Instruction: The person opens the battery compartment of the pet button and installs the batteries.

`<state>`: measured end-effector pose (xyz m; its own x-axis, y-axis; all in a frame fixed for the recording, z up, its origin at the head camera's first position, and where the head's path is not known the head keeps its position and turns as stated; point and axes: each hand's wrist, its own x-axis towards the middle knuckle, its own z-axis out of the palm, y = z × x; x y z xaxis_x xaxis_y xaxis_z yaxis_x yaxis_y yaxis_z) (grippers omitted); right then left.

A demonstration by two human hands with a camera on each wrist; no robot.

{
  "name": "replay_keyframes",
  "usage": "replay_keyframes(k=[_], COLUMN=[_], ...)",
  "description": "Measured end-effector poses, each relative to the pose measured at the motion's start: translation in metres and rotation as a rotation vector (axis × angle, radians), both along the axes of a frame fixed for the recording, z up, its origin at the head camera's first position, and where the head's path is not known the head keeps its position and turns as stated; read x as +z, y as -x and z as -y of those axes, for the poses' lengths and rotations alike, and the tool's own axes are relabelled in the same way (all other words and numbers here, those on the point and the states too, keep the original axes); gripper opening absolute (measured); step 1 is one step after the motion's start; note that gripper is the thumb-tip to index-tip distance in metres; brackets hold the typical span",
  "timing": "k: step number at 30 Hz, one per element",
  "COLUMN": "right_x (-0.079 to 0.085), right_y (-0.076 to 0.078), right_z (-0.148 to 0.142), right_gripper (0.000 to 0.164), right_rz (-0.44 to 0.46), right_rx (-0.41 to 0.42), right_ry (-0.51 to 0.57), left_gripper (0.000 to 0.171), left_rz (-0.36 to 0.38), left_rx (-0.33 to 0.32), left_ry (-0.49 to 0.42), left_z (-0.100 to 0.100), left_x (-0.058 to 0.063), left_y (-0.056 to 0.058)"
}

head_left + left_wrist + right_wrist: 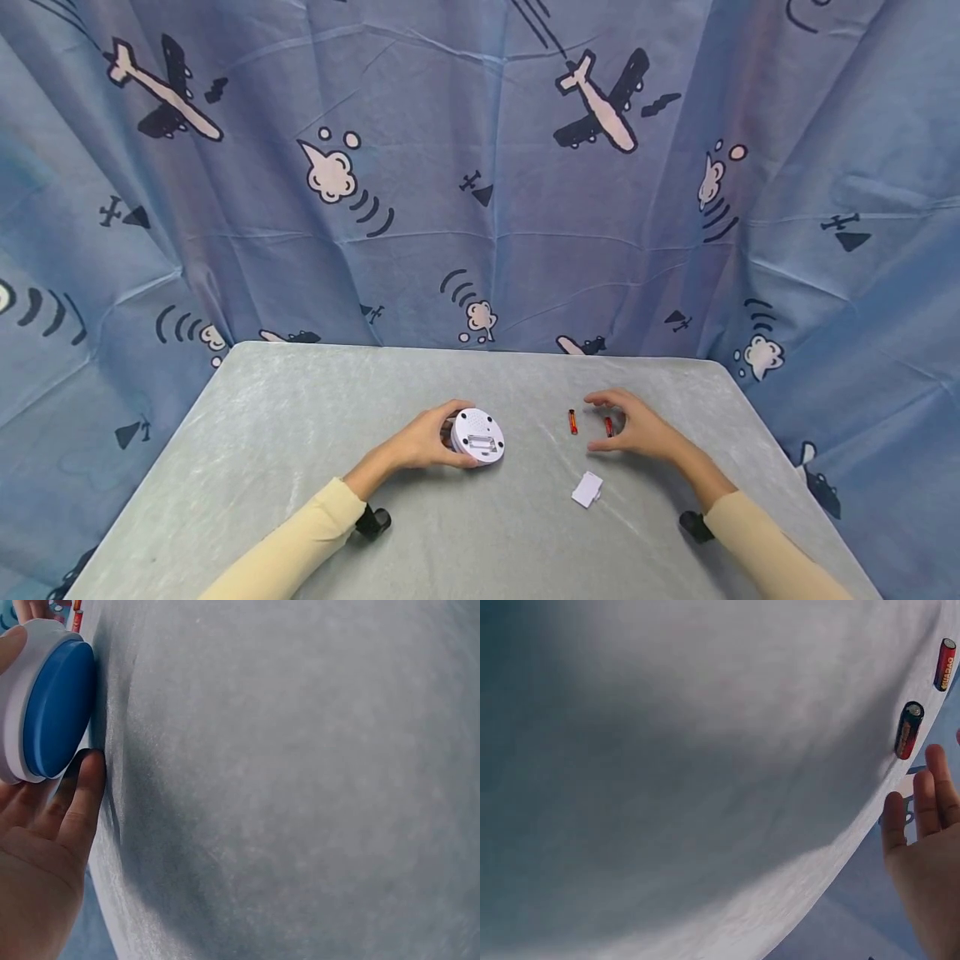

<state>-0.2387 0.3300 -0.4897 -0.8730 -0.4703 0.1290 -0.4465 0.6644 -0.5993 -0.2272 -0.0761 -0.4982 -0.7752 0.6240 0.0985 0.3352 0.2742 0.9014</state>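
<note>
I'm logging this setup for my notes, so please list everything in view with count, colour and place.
Round device: one, white with blue face, in the left hand
Batteries: two, red and black, on the table near the right hand
Small flat piece: one, white, on the table, nearer the person than the batteries
Table: one, pale grey, beneath these
Cloth backdrop: one, blue with printed planes, behind the table
Dark object: one, black, lower left, unclear
Wrist devices: two, black, at the wrists
Sleeves: two, pale yellow, forearms
Hands: two, bare, over the table
</note>
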Motion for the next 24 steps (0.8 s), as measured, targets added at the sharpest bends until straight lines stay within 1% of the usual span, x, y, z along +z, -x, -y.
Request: replay_keyframes(k=[5, 10, 13, 17, 20, 24], right_x=[-0.003, -0.007, -0.008, -0.009, -0.009, -0.008], right_y=[0.014, 0.022, 0.025, 0.026, 0.026, 0.025], right_z=[0.009, 0.014, 0.015, 0.017, 0.018, 0.02], right_gripper=[0.079, 0.068, 0.057, 0.045, 0.042, 0.042], right_rz=[-0.048, -0.061, -0.055, -0.044, -0.037, -0.03], right_rx=[0.047, 0.052, 0.059, 0.069, 0.068, 0.048], right_ry=[-0.036, -0.028, -0.023, -0.015, -0.015, -0.02], left_gripper=[0.083, 0.083, 0.083, 0.085, 0.087, 0.088], left_rz=[-0.007, -0.013, -0.015, -0.001, 0.008, 0.006], left_rx=[0.006, 0.006, 0.0, 0.002, 0.014, 0.015], left_ry=[0.01, 0.012, -0.003, 0.003, 0.028, 0.042], left_z=[0.0, 0.0, 0.0, 0.001, 0.001, 0.002], left_x=[-0.001, -0.002, -0.002, -0.002, -0.002, -0.001], left_y=[0.0, 0.001, 0.001, 0.001, 0.001, 0.0])
